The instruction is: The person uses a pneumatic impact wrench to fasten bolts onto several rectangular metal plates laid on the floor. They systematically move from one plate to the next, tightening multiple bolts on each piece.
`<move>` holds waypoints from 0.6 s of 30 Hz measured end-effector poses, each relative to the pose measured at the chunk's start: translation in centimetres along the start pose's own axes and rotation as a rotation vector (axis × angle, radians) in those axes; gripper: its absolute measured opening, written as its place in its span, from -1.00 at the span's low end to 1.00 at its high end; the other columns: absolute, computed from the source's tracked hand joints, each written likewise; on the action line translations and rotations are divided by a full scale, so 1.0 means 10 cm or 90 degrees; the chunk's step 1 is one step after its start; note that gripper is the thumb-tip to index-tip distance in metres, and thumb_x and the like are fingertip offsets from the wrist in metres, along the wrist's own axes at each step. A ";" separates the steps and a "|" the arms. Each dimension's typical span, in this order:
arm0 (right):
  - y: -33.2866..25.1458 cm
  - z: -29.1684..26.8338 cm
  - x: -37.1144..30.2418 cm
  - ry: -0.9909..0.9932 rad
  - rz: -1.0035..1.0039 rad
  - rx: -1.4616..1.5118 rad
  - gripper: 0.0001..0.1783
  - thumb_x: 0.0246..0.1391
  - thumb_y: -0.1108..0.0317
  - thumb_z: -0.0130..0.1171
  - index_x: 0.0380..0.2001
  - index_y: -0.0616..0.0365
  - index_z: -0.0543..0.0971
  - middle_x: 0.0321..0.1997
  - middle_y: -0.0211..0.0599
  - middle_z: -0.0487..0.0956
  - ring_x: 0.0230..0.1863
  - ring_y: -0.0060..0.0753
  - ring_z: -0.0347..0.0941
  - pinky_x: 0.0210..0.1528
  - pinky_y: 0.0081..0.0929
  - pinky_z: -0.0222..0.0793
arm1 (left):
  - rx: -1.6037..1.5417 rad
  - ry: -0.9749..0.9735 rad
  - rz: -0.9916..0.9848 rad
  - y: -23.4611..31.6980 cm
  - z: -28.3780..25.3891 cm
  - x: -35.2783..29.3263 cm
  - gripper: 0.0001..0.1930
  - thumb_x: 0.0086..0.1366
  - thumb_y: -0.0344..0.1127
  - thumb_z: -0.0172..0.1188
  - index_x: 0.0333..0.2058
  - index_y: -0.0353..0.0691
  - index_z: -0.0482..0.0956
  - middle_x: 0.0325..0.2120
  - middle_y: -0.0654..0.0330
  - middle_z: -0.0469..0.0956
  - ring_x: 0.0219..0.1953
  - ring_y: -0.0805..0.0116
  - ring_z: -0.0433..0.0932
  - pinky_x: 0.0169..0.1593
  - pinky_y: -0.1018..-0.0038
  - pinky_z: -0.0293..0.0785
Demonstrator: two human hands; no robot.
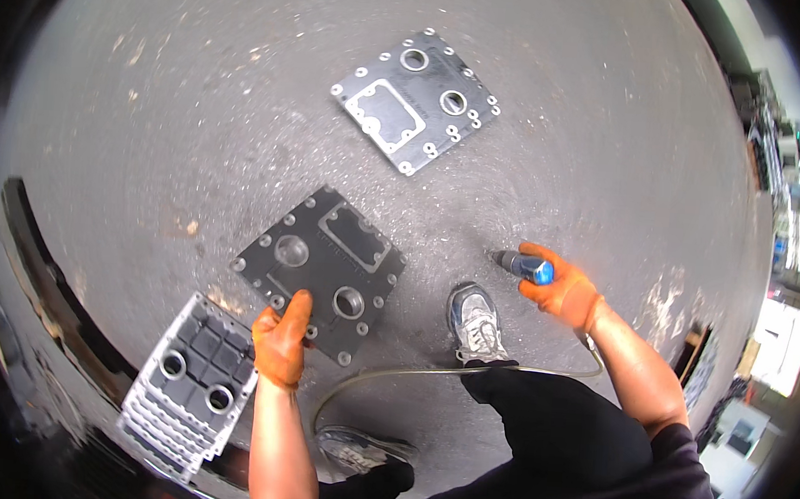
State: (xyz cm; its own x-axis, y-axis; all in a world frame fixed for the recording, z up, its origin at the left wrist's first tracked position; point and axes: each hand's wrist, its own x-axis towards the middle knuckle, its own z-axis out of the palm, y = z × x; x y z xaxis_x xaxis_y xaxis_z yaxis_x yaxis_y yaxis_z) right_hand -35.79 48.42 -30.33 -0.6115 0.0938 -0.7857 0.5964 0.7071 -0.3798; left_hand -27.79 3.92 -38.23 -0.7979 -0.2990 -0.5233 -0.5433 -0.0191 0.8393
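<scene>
An orange glove covers my left hand (282, 341), which grips the near edge of a dark metal cover plate (332, 261) with its thumb on top. The plate has two round openings, a framed rectangular patch and bright bolt bosses along its rim. In my right hand (561, 290), also gloved in orange, is a blue and black air tool (527, 266), its narrow tip pointing left. A thin clear hose (447, 371) runs from near my right wrist across to the left. Farther off, a similar cover plate (408, 109) lies flat on the floor.
At the lower left stands a stack of similar plates (194, 379), beside a long dark beam (54, 286). My shoes (476, 320) are on the grey floor (205, 115), close to the hose. Shelving and equipment (773, 150) line the far right edge.
</scene>
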 end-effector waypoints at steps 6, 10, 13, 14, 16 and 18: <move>0.47 0.15 -0.10 -0.029 -0.016 0.036 -0.14 0.29 0.03 0.42 0.61 -0.28 0.36 0.13 -0.11 0.76 0.12 -0.15 0.69 0.24 -0.27 0.57 | 0.224 -0.121 0.407 0.42 0.16 0.36 -0.64 0.59 -0.23 0.18 0.13 -0.37 0.71 0.00 -0.11 0.75 0.04 -0.01 0.72 0.15 0.13 0.61; 0.56 0.16 -0.10 -0.033 -0.010 0.062 -0.12 0.29 0.01 0.41 0.62 -0.26 0.34 0.19 -0.05 0.75 0.18 -0.08 0.69 0.27 -0.24 0.57 | -0.189 -0.185 0.110 1.14 1.25 0.86 -0.51 0.60 -0.13 0.21 0.26 -0.44 0.63 0.18 -0.07 0.71 0.24 0.07 0.67 0.35 0.17 0.53; 0.56 0.12 -0.10 -0.023 -0.024 0.083 -0.12 0.30 0.01 0.39 0.62 -0.28 0.33 0.19 -0.01 0.75 0.19 -0.02 0.69 0.27 -0.21 0.58 | -0.280 -0.246 0.102 1.16 1.78 1.56 -0.41 0.58 -0.03 0.25 0.35 -0.38 0.55 0.26 0.01 0.65 0.29 0.14 0.61 0.35 0.21 0.51; 0.56 0.12 -0.08 -0.031 -0.025 0.078 -0.13 0.30 0.02 0.38 0.62 -0.29 0.33 0.19 0.00 0.74 0.19 0.01 0.69 0.27 -0.20 0.58 | -0.261 -0.254 0.106 1.20 1.89 1.78 -0.39 0.57 0.00 0.27 0.37 -0.35 0.54 0.26 0.01 0.64 0.29 0.14 0.60 0.35 0.21 0.50; 0.60 0.10 -0.07 -0.038 -0.015 0.062 -0.14 0.31 0.04 0.37 0.63 -0.31 0.32 0.19 0.03 0.74 0.19 0.07 0.69 0.27 -0.18 0.59 | -0.266 -0.280 0.058 1.32 2.13 2.14 -0.40 0.55 0.01 0.31 0.35 -0.30 0.54 0.15 0.07 0.69 0.20 0.16 0.66 0.25 0.22 0.58; 0.53 0.07 -0.10 -0.050 -0.007 0.057 -0.15 0.32 0.03 0.36 0.62 -0.32 0.33 0.18 0.06 0.74 0.20 0.12 0.69 0.27 -0.14 0.59 | -0.200 -0.250 0.019 1.26 2.12 2.45 -0.45 0.52 0.02 0.35 0.27 -0.28 0.58 0.06 0.11 0.70 0.08 0.21 0.70 0.12 0.20 0.64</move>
State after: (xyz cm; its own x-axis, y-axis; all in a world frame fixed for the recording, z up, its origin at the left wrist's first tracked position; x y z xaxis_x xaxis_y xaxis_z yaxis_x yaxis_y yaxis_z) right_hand -31.64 51.62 -31.89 -0.5772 0.0291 -0.8161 0.6363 0.6425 -0.4270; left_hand -59.71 16.61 -43.64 -0.8830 0.0767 -0.4631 -0.4617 -0.3204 0.8271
